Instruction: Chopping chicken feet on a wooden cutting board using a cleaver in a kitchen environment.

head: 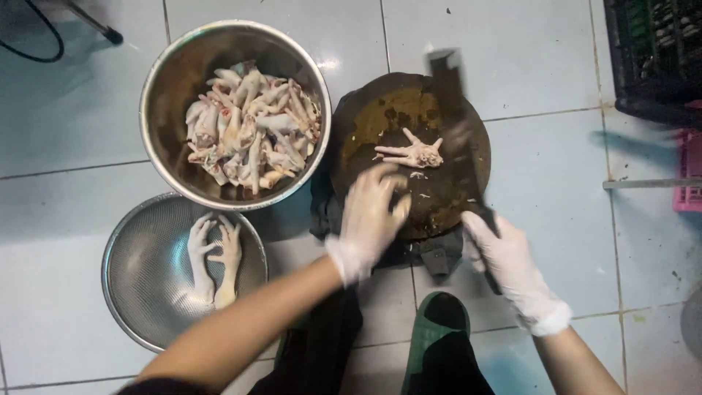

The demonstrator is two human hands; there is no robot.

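Left hand [371, 219]: in a thin white glove, blurred, fingers curled loosely over the lower left part of the chopping block [380, 117]; it grasps nothing that can be made out.
Right hand [512, 267]: gloved too, clenched round the handle of a cleaver [457, 121] at the lower right edge of the block.
Cleaver: long dark blade, blurred, running from the right hand up over the right side of the block towards the top of the frame.
Chicken foot [411, 152]: pale, lying flat in the middle of the block, toes spread to the left and up, just left of the blade and just above the left hand.
Chopping block: round, dark, stained wood, at centre frame on a dark cloth [439, 256] on the tiled floor [556, 58].
Steel bowl [172, 80]: upper left of centre, heaped with raw chicken feet [252, 128], touching the block's left edge.
Strainer [146, 307]: round mesh one at lower left, holding two feet [216, 260] side by side.
Crate [651, 51]: black, upper right corner.
Sandal [439, 322]: green, bottom centre, below the block.
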